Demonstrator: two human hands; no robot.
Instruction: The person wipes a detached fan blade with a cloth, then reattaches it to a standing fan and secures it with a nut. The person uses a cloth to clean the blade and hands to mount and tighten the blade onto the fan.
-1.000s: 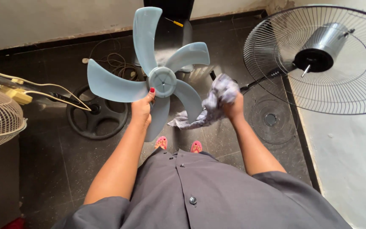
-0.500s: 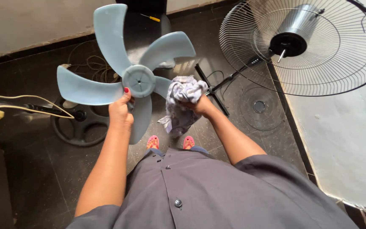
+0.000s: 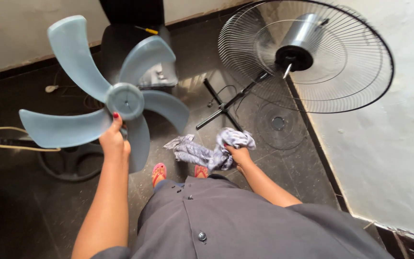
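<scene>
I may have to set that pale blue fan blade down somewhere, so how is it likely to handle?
The fan blade probably feels light: the left hand alone holds it up by the hub. It looks like stiff moulded plastic, since its blades keep their curve unsupported. Laid on the dark floor, it might rock on those curved blades.

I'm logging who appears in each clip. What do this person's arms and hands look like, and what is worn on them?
Both forearms are bare below loose grey short sleeves. The left hand has a red-painted thumbnail. The right hand shows no ring, watch or glove.
</scene>
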